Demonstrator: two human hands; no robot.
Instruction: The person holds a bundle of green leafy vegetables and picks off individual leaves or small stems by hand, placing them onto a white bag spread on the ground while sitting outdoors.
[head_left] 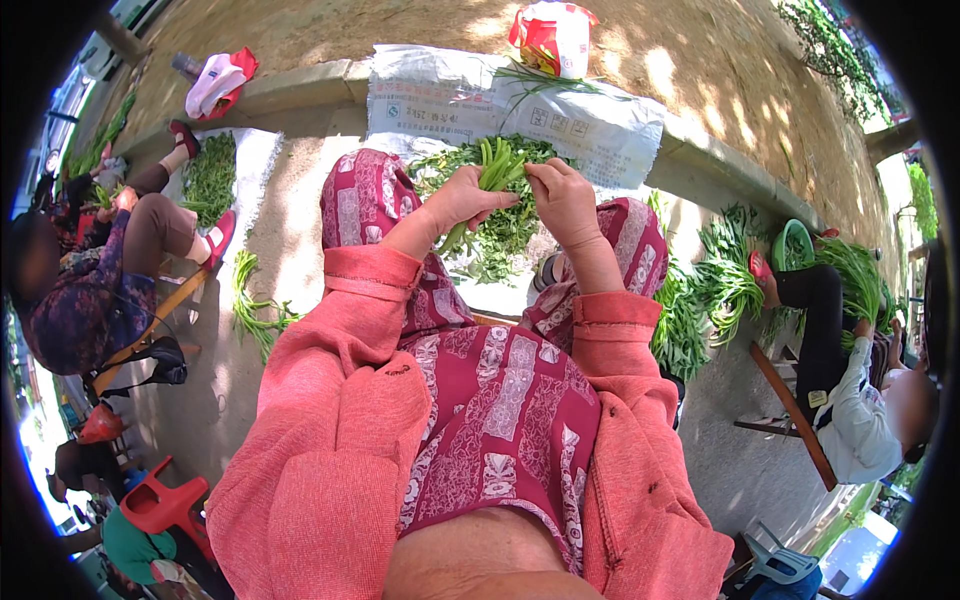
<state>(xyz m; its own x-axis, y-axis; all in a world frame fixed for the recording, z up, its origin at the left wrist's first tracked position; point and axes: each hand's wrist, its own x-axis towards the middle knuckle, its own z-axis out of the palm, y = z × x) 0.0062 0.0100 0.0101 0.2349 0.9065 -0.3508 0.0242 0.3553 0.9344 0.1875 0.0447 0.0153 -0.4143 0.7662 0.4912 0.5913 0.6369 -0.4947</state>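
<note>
My left hand (458, 198) is closed round a bunch of leafy green stems (500, 162), held upright above my knees with the stem ends pointing away from me. Thumb and forefinger of my right hand (566, 205) are pinched together at the bunch's right edge. Whatever sits between those fingertips is too small to make out. Below both hands, a heap of loose green leaves (440, 170) lies on a printed white woven sack (615, 135) spread on the ground.
A red-and-white bag (555, 40) stands beyond the sack, near a concrete curb (310, 88). Loose greens (255, 305) lie left, and larger bundles (725, 275) right, by a green basket (793, 247). Seated people work on both sides. A red plastic stool (165, 505) is lower left.
</note>
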